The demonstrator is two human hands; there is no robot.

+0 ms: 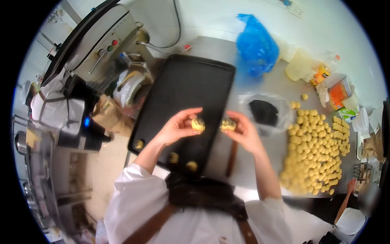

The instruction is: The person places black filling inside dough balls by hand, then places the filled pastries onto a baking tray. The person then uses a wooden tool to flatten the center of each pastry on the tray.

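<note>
Reaching out of white sleeves, the two bare hands are held apart from each other, each closed on a ball. The left hand grips a speckled yellow ball between thumb and fingers above the black tray; the right hand pinches a second speckled ball just beside the tray's right edge. Toward the tray's near end lie three more speckled balls, set apart from one another. A brown stick rests on the metal table below the right hand. Just beyond that hand, a clear plastic bag holds a dark heap, with many plain yellow balls massed to its right. Farther back, a knotted blue bag sits near the pale wall; well off to the right, another person is partly visible.
</note>
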